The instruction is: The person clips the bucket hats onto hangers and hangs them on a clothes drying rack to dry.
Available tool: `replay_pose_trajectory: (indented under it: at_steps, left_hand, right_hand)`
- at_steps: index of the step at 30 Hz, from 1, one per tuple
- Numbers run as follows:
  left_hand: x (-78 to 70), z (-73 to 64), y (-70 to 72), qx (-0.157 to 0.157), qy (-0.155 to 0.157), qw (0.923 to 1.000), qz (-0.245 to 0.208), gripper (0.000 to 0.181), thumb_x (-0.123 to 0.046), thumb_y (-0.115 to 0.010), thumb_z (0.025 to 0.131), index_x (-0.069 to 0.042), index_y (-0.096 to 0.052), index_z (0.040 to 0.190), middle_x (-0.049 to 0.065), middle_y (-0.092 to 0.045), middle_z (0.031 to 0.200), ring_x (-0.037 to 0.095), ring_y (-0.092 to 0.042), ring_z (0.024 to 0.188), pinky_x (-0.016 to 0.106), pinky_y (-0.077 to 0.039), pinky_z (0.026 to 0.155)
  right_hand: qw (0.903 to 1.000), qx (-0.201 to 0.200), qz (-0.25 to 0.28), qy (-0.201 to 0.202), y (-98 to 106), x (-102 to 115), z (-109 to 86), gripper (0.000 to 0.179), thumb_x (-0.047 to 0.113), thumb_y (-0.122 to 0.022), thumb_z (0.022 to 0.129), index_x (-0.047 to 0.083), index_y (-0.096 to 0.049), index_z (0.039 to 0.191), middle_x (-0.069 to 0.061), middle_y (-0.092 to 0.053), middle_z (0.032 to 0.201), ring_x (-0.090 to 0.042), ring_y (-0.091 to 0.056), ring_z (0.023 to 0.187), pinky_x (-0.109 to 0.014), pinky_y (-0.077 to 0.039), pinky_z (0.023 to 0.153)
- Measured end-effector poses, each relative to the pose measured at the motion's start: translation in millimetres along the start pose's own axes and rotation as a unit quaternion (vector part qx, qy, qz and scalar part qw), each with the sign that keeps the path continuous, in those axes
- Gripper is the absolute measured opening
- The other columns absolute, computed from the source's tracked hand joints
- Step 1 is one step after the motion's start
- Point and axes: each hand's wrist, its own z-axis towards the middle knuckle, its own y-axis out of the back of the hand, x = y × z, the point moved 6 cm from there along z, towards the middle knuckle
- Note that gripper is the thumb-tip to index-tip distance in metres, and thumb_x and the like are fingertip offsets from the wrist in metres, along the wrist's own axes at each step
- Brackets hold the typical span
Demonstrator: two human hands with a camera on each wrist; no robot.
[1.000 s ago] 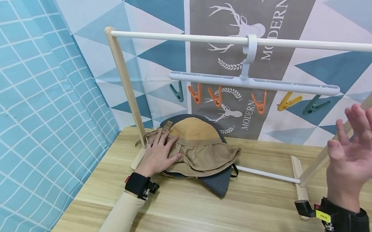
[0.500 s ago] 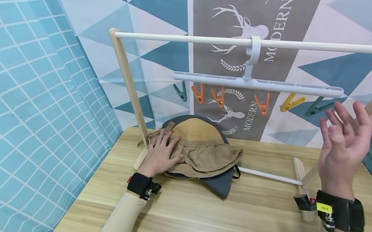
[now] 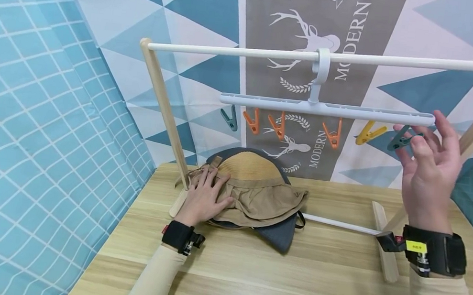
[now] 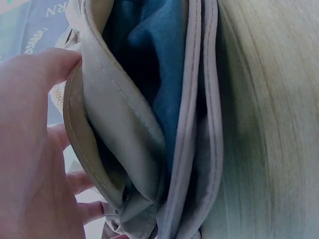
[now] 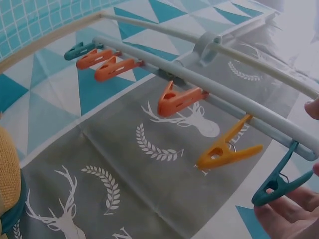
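Observation:
My left hand lies with spread fingers on a tan and dark blue cloth hat with a woven yellow crown. Beside that hand in the left wrist view are the folded brim edges. My right hand is at the right end of a pale hanger. Its fingers curl behind the end green clothespin, with the thumb at the front; the right wrist view shows fingers under this clothespin. The index finger reaches up by the hanger's tip.
From a white rail on a wooden stand hangs the hanger. A yellow clothespin, several orange ones and another green clothespin dangle from it. The stand's lower white bar runs behind the hat above the wooden table.
My right hand has moved left and inward from beside the stand's right post to the end green clothespin, its fingers closing in around it. My left hand stays on the hat.

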Motion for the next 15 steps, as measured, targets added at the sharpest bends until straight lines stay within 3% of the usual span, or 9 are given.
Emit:
replay_pose_trajectory:
  at_steps: [3, 8, 15]
  left_hand:
    - [1.1, -0.5, -1.0, 0.002, 0.002, 1.0000, 0.002, 0.074, -0.055, -0.065, 0.110, -0.023, -0.046, 0.173, 0.026, -0.028, 0.185, 0.054, -0.015, 0.176, 0.087, -0.022, 0.130]
    - [0.6, -1.0, -0.3, 0.003, 0.003, 1.0000, -0.002, 0.074, -0.056, -0.065, 0.110, -0.023, -0.046, 0.173, 0.026, -0.027, 0.186, 0.054, -0.015, 0.176, 0.090, -0.025, 0.126]
    - [-0.3, -0.8, 0.5, 0.004, 0.002, 1.0000, 0.001, 0.074, -0.056, -0.065, 0.110, -0.023, -0.046, 0.174, 0.026, -0.028, 0.185, 0.054, -0.015, 0.176, 0.089, -0.025, 0.127]
  right_hand:
    - [0.9999, -0.004, 0.012, -0.003, -2.7, -1.4, 3.7, 0.058, -0.008, -0.062, 0.105, 0.005, -0.055, 0.161, -0.020, -0.069, 0.137, -0.029, -0.080, 0.118, -0.025, -0.061, 0.095]
    - [0.9987, -0.032, 0.037, 0.012, -2.1, 0.5, 11.9, 0.047, -0.007, -0.077, 0.102, -0.003, -0.067, 0.148, -0.022, -0.078, 0.117, -0.030, -0.085, 0.098, -0.033, -0.069, 0.094]
    - [0.9986, -0.039, 0.014, 0.033, -0.4, 2.7, 12.8, 0.045, -0.003, -0.085, 0.097, -0.010, -0.072, 0.139, -0.022, -0.085, 0.114, -0.026, -0.087, 0.087, -0.028, -0.068, 0.083]
